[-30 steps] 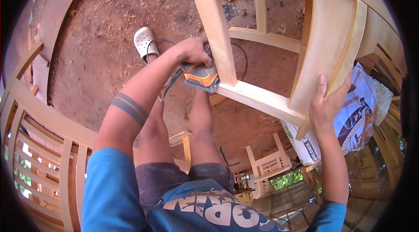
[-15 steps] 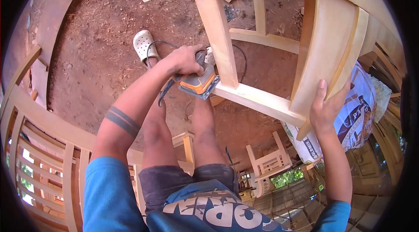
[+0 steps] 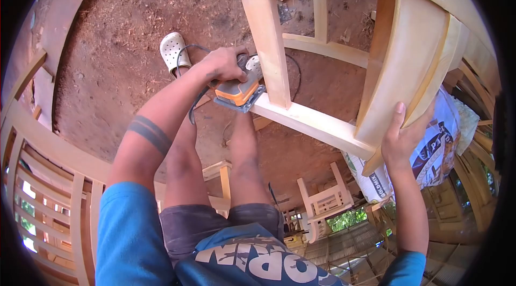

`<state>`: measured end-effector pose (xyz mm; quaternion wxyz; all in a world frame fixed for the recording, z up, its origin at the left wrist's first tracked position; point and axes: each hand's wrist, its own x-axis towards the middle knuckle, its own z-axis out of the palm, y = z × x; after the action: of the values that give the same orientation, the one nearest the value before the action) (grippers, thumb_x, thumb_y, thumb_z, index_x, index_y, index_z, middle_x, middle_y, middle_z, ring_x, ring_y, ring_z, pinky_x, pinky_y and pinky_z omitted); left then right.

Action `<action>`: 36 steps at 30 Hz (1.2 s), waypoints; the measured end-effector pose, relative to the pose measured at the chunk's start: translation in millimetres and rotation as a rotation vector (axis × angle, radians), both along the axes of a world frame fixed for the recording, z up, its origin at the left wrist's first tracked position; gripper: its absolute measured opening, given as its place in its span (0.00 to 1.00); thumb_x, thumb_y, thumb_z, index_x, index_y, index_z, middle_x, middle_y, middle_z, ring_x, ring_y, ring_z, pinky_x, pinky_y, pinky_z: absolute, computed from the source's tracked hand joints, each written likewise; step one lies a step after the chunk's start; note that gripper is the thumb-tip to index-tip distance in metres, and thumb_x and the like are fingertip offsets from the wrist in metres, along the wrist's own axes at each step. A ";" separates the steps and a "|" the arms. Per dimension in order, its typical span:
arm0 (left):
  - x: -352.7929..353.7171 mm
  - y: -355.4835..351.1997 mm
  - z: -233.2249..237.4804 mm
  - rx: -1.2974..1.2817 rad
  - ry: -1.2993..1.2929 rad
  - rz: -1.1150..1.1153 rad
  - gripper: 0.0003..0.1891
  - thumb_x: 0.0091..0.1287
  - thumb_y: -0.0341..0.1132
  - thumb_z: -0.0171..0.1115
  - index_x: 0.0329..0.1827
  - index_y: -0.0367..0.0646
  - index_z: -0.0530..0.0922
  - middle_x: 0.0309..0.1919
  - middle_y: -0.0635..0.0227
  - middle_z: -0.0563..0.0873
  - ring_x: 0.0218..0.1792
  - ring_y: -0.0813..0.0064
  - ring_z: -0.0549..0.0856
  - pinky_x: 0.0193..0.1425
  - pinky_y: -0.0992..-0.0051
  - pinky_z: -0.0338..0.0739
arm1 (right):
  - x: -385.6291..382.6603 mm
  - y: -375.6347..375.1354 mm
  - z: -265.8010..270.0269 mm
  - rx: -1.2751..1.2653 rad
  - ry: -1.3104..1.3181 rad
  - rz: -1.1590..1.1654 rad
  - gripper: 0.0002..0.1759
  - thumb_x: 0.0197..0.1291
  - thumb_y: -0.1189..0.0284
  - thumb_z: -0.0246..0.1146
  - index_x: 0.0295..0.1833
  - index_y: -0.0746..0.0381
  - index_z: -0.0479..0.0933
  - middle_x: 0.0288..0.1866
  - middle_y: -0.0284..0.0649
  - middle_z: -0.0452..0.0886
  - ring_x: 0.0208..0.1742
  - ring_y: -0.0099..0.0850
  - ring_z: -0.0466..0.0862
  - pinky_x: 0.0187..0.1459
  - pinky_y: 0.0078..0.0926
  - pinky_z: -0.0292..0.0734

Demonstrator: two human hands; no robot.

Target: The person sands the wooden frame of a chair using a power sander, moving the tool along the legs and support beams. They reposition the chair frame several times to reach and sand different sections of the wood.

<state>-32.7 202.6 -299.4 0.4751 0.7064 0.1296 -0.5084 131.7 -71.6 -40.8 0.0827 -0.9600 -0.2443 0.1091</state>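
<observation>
At far left, below and beyond my left elbow, a slatted bench (image 3: pixel 64 149) stands on the side away from the work. A pale clog (image 3: pixel 173 52) shows just left of my left hand (image 3: pixel 223 64), which is wrapped over the top of an orange-and-grey sander (image 3: pixel 236 91). Its cord (image 3: pixel 192 109) hangs below that wrist. The sander's plate sits at the left end of a pale rail (image 3: pixel 317 127); whether it presses there or is just beside it, I cannot tell. I judge the sander compact, fairly weighty and hard-shelled, apt to buzz and skid when running, and best held by its rounded top with the cord kept clear.

Between my hands, a post (image 3: pixel 266 38) rises from the rail. My right hand (image 3: pixel 400 138), well apart from the left, is clamped on the lower edge of a curved board (image 3: pixel 400 65), thumb on the near face, fingers hidden. The wooden frame looks stiff and bulky, its smooth faces perhaps slippery with dust; that edge offers a sound hold. Just right of my right hand lies a printed sack (image 3: pixel 436 143).
</observation>
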 end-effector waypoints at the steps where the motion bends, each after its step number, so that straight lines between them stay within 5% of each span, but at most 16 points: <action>1: 3.4 0.1 -6.5 0.022 0.047 -0.020 0.43 0.47 0.45 0.79 0.72 0.49 0.75 0.48 0.51 0.90 0.48 0.55 0.90 0.55 0.64 0.83 | 0.7 1.2 -0.8 0.011 0.011 0.002 0.36 0.75 0.69 0.57 0.79 0.75 0.52 0.75 0.59 0.64 0.74 0.48 0.68 0.75 0.41 0.60; 9: 13.9 -11.5 2.1 -0.040 -0.086 0.036 0.44 0.45 0.45 0.78 0.72 0.54 0.75 0.52 0.50 0.89 0.54 0.52 0.88 0.61 0.61 0.82 | 2.0 0.4 -1.3 0.053 0.038 -0.011 0.37 0.74 0.71 0.57 0.79 0.77 0.50 0.73 0.62 0.66 0.72 0.50 0.70 0.73 0.43 0.62; 10: 12.0 -7.9 2.3 -0.020 -0.039 0.063 0.39 0.45 0.45 0.79 0.65 0.44 0.81 0.50 0.51 0.90 0.50 0.57 0.90 0.58 0.66 0.82 | 1.8 0.6 -0.4 0.033 0.034 -0.009 0.37 0.74 0.71 0.57 0.79 0.77 0.50 0.73 0.62 0.66 0.72 0.51 0.70 0.74 0.43 0.62; 14: 11.1 -3.4 -12.8 -0.005 0.111 0.037 0.41 0.45 0.45 0.79 0.67 0.44 0.79 0.50 0.50 0.90 0.52 0.53 0.89 0.61 0.65 0.81 | 2.2 4.9 4.3 -0.009 0.048 -0.005 0.37 0.73 0.73 0.56 0.79 0.77 0.49 0.74 0.63 0.65 0.73 0.53 0.70 0.74 0.44 0.62; 18: 16.2 -9.5 14.5 -0.027 0.029 0.058 0.43 0.45 0.45 0.79 0.70 0.45 0.77 0.50 0.49 0.89 0.52 0.53 0.89 0.61 0.64 0.81 | 2.0 4.7 3.2 0.014 0.048 0.005 0.37 0.73 0.74 0.56 0.80 0.76 0.48 0.76 0.63 0.64 0.75 0.54 0.68 0.75 0.45 0.61; 21: 7.2 -4.5 13.7 -0.063 -0.029 0.084 0.43 0.44 0.45 0.79 0.69 0.45 0.77 0.51 0.49 0.89 0.52 0.53 0.89 0.61 0.64 0.81 | 3.1 -0.3 -1.0 0.059 0.007 0.027 0.33 0.76 0.70 0.55 0.78 0.75 0.55 0.73 0.58 0.67 0.73 0.47 0.69 0.74 0.40 0.61; 27: 12.5 -12.4 -23.8 0.016 -0.023 -0.052 0.38 0.44 0.47 0.78 0.64 0.53 0.80 0.48 0.53 0.90 0.48 0.53 0.90 0.56 0.61 0.84 | 1.3 4.0 0.0 0.093 0.042 0.005 0.33 0.76 0.70 0.55 0.78 0.75 0.54 0.74 0.59 0.66 0.73 0.47 0.69 0.74 0.40 0.61; 30: 25.3 -20.5 -12.7 -0.036 -0.023 -0.127 0.41 0.45 0.47 0.78 0.67 0.50 0.78 0.52 0.50 0.89 0.50 0.51 0.89 0.57 0.60 0.84 | 3.4 4.6 3.5 0.009 0.064 0.009 0.37 0.73 0.73 0.56 0.80 0.77 0.48 0.76 0.66 0.61 0.75 0.57 0.68 0.75 0.47 0.61; 33: 10.7 -8.4 4.8 -0.063 -0.102 0.070 0.41 0.45 0.43 0.78 0.68 0.48 0.78 0.53 0.52 0.89 0.52 0.55 0.89 0.58 0.63 0.82 | 4.8 3.3 3.8 -0.018 0.039 0.052 0.37 0.73 0.73 0.56 0.80 0.77 0.48 0.76 0.65 0.61 0.75 0.57 0.67 0.75 0.47 0.61; 36: 1.6 2.1 -12.4 -0.019 0.042 0.044 0.42 0.45 0.43 0.78 0.69 0.47 0.77 0.53 0.52 0.89 0.53 0.57 0.88 0.60 0.64 0.81 | 3.1 2.9 3.9 0.006 0.064 0.012 0.38 0.74 0.71 0.56 0.80 0.76 0.48 0.76 0.65 0.61 0.76 0.56 0.67 0.75 0.46 0.61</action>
<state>-31.1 204.7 -311.7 0.4898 0.6882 0.1501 -0.5137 134.9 -68.7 -36.9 0.0929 -0.9542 -0.2478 0.1394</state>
